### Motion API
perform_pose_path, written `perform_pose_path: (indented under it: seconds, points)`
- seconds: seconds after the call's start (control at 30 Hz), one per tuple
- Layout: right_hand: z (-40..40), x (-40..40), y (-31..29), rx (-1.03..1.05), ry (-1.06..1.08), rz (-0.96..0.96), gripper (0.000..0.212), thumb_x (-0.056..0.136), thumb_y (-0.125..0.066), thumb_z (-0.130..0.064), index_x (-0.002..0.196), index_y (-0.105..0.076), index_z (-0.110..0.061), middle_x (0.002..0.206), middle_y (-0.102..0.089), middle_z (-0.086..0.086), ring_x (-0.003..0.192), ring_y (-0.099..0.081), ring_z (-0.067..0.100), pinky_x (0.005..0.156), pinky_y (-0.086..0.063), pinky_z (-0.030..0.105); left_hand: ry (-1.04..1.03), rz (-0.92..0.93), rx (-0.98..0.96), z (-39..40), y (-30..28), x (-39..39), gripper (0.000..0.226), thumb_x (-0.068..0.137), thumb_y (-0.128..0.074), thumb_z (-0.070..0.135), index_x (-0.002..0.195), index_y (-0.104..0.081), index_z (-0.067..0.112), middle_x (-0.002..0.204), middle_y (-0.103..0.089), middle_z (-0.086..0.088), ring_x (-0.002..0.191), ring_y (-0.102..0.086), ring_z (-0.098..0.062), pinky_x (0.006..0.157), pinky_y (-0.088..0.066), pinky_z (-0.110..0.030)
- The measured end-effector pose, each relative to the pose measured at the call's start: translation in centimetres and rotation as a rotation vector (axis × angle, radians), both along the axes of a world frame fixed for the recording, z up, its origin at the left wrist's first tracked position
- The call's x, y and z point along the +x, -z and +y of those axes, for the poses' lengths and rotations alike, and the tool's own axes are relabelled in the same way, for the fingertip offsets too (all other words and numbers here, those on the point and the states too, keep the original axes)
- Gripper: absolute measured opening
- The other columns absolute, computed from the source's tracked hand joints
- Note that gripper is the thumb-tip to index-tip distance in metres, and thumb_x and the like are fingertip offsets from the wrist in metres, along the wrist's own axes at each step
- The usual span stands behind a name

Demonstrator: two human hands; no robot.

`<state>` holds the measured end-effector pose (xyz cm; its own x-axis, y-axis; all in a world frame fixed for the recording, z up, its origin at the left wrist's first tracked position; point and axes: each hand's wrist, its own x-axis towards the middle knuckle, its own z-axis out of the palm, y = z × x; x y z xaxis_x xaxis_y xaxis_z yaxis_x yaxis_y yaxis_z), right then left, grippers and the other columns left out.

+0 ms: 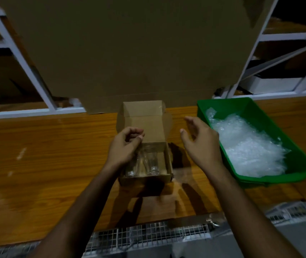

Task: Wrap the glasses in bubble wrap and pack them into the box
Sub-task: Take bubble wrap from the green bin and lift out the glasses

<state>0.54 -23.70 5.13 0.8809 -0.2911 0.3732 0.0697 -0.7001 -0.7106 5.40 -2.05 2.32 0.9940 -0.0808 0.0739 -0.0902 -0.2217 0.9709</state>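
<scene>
A strip of wire mesh (148,237) is running along the near edge of the wooden table (46,164), and both bare forearms are reaching over it toward the middle of the tabletop. A small cardboard box (146,178) is sitting there with its lid flap (144,123) standing open at the far side. Two clear glasses (144,161) are lying side by side inside the box, unwrapped, their bases toward the near wall.

The left hand (124,146) is hovering over the left part of the box, its fingers curled in toward the thumb with nothing between them. The right hand (200,140) is hanging in the air just right of the box, between it and the tray, fingers spread and loosely bent, holding nothing.

A green plastic tray (297,151) is lying on the table to the right of that hand, and a heap of bubble wrap (247,148) is filling most of it.

Beyond the box a large sheet of brown cardboard (130,49) is standing upright at the back of the table, and white shelf frames (27,71) are showing on either side of it in dim light
</scene>
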Motion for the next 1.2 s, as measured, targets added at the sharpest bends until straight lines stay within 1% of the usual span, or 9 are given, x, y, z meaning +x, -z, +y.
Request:
perform_pose_path:
  seconds: [0.13, 0.33, 0.5, 0.67, 0.8, 0.9, 1.03, 1.1, 1.2]
  points:
    - [-4.2, -1.7, -1.2, -0.082, 0.058, 0.011, 0.032, 0.095, -0.063, -0.028, 0.127, -0.065, -0.021, 0.122, -0.069, -0.001, 0.111, -0.062, 0.015, 0.096, -0.054, 0.039, 0.198, -0.138, 0.195, -4.5, -2.2, -0.2, 0.021, 0.099, -0.059, 0.022, 0.117, -0.064, 0.03, 0.111, -0.063, 0.021, 0.1, -0.059, 0.008, 0.076, -0.048, -0.012]
    - [-12.4, -2.6, -0.3, -0.088, 0.1, 0.171, 0.027, 0.096, -0.064, -0.027, 0.12, -0.069, -0.017, 0.112, -0.073, 0.0, 0.082, -0.062, 0.002, 0.08, -0.049, 0.017, 0.403, -0.225, 0.269, -12.2, -2.6, 0.0, 0.026, 0.098, -0.061, 0.025, 0.124, -0.061, 0.029, 0.114, -0.064, 0.017, 0.1, -0.064, -0.002, 0.074, -0.058, -0.027]
    - [-17.3, -1.9, 0.4, -0.164, 0.098, 0.38, 0.032, 0.093, -0.068, -0.028, 0.122, -0.067, -0.013, 0.109, -0.074, 0.009, 0.092, -0.069, 0.019, 0.083, -0.056, 0.034, 0.46, -0.216, 0.383, -17.9, -0.9, -0.4, 0.049, 0.095, -0.065, 0.034, 0.142, -0.051, 0.024, 0.131, -0.062, 0.003, 0.107, -0.062, -0.009, 0.073, -0.047, -0.012]
    - [-18.5, 0.5, 0.7, -0.26, -0.007, 0.61, 0.043, 0.092, -0.07, -0.031, 0.132, -0.058, -0.022, 0.115, -0.072, 0.007, 0.102, -0.067, 0.021, 0.08, -0.053, 0.031, 0.433, -0.164, 0.406, -20.0, 0.7, -1.2, 0.071, 0.088, -0.072, 0.04, 0.15, -0.043, 0.021, 0.146, -0.047, 0.001, 0.117, -0.055, -0.012, 0.098, -0.053, -0.035]
    - [-18.0, 2.3, 0.5, -0.266, -0.107, 0.707, 0.04, 0.092, -0.07, -0.034, 0.129, -0.061, -0.019, 0.115, -0.069, 0.008, 0.088, -0.072, 0.02, 0.079, -0.058, 0.036, 0.424, -0.157, 0.357, -19.9, 1.3, -1.4, 0.071, 0.089, -0.071, 0.037, 0.151, -0.04, 0.024, 0.145, -0.046, 0.003, 0.111, -0.053, -0.006, 0.092, -0.053, -0.025]
    - [-17.1, 2.7, 1.0, -0.285, -0.121, 0.671, 0.037, 0.091, -0.071, -0.036, 0.123, -0.065, -0.02, 0.111, -0.07, 0.007, 0.093, -0.07, 0.02, 0.081, -0.059, 0.038, 0.423, -0.172, 0.355, -19.5, 1.7, -1.8, 0.069, 0.093, -0.067, 0.04, 0.154, -0.036, 0.027, 0.141, -0.049, 0.002, 0.11, -0.055, -0.006, 0.088, -0.052, -0.022]
    - [-15.9, 3.3, 1.3, -0.285, 0.065, 0.528, 0.041, 0.089, -0.073, -0.036, 0.124, -0.066, -0.016, 0.113, -0.07, 0.012, 0.099, -0.067, 0.027, 0.082, -0.059, 0.042, 0.422, -0.191, 0.371, -19.3, 1.9, -2.2, 0.068, 0.095, -0.064, 0.043, 0.155, -0.035, 0.029, 0.142, -0.053, 0.0, 0.113, -0.059, -0.01, 0.093, -0.055, -0.031]
    - [-15.5, 4.0, 1.1, -0.314, 0.115, 0.575, 0.042, 0.089, -0.072, -0.041, 0.114, -0.066, -0.008, 0.103, -0.071, 0.015, 0.092, -0.069, 0.029, 0.081, -0.059, 0.042, 0.422, -0.205, 0.381, -19.3, 1.8, -2.2, 0.068, 0.095, -0.064, 0.042, 0.155, -0.035, 0.027, 0.143, -0.054, -0.001, 0.114, -0.059, -0.011, 0.093, -0.054, -0.031]
    - [-15.3, 5.1, 1.6, -0.166, 0.15, 0.714, 0.04, 0.086, -0.074, -0.042, 0.081, -0.066, -0.004, 0.073, -0.068, 0.013, 0.059, -0.068, 0.025, 0.056, -0.059, 0.033, 0.434, -0.201, 0.389, -19.3, 1.6, -2.1, 0.068, 0.094, -0.065, 0.041, 0.154, -0.036, 0.025, 0.143, -0.053, 0.0, 0.115, -0.058, -0.011, 0.093, -0.054, -0.03]
